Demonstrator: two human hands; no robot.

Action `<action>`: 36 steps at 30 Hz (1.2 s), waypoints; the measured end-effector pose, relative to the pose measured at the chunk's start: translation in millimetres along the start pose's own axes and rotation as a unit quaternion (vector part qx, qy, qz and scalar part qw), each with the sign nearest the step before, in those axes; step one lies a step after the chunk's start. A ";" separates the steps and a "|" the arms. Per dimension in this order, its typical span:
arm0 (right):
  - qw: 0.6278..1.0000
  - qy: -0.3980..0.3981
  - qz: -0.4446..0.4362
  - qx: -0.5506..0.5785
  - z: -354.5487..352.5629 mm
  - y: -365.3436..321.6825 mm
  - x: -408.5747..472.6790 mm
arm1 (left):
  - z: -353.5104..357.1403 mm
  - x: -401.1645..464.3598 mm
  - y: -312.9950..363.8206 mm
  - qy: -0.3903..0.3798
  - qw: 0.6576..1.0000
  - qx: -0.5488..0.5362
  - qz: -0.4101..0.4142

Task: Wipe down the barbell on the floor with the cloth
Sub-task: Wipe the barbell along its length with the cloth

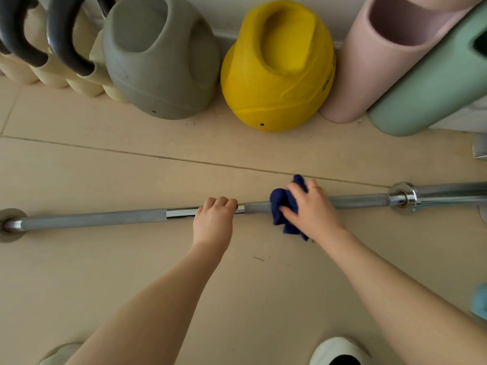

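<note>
Barbell (105, 218): lies on the tiled floor (158, 259), long axis running left to right across the view, directly under both hands. Left hand (213, 219): fingers curled over the smooth centre of the shaft, steadying it. Right hand (313, 209): just to the right, presses the blue cloth (280, 204) wrapped round the shaft; unwiped knurling appears to extend either way along the bar.

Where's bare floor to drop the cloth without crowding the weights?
Bare tile lies between the barbell and the grey kettlebell and yellow kettlebell, and on the near side of the bar, left of the left hand. The wall strip is crowded. The right hand holds the cloth on the bar.
</note>
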State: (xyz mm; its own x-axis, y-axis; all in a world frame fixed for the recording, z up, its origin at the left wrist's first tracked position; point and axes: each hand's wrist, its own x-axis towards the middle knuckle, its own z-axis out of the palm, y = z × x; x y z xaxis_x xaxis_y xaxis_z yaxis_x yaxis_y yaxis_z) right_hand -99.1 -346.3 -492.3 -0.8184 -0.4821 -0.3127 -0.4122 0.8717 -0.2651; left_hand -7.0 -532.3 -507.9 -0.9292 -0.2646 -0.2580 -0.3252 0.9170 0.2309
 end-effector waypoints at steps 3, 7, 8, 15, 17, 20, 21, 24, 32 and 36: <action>0.999 -0.006 0.033 -0.040 -0.4 5.5 -4.5 | 2.0 -1.9 2.1 0.001 1.000 -0.002 0.000; 0.997 0.062 0.042 -0.017 14.0 -33.3 5.6 | 0.4 -1.7 5.3 0.001 1.000 0.003 -0.005; 0.996 0.075 0.050 -0.003 15.6 -40.9 7.9 | -0.4 -1.1 6.1 -0.006 1.000 0.003 -0.007; 0.992 0.031 -0.088 -0.087 8.4 -26.3 10.2 | -5.6 1.4 15.3 -0.050 0.998 0.008 -0.045; 0.996 0.033 -0.017 -0.080 -3.2 0.1 16.4 | -7.3 4.5 18.2 -0.054 0.997 -0.002 -0.061; 0.981 0.056 0.166 -0.079 -11.3 31.5 14.0 | -5.2 5.6 23.8 -0.037 0.999 -0.020 -0.023; 0.979 0.057 0.182 -0.069 -11.3 28.3 12.4 | -4.5 5.1 27.9 -0.023 0.999 -0.021 0.009; 0.996 0.043 0.071 -0.031 0.4 -2.9 9.7 | 2.5 5.5 41.9 0.012 0.997 -0.016 0.080; 0.978 0.056 0.201 -0.027 -28.0 92.6 1.9 | 5.0 7.4 54.2 0.036 0.990 0.061 0.122; 0.988 0.043 0.146 0.009 -16.3 62.5 -1.2 | 1.7 5.6 63.2 0.014 0.992 0.071 0.104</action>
State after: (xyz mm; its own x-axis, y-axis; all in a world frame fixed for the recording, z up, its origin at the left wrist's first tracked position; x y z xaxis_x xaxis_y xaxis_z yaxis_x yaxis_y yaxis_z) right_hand -130.3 -289.9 -493.6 -0.9329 -0.2002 -0.2995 -0.1469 0.9705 -0.1910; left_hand -32.5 -475.3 -496.3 -0.9789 -0.0716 -0.1913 -0.0996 0.9850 0.1407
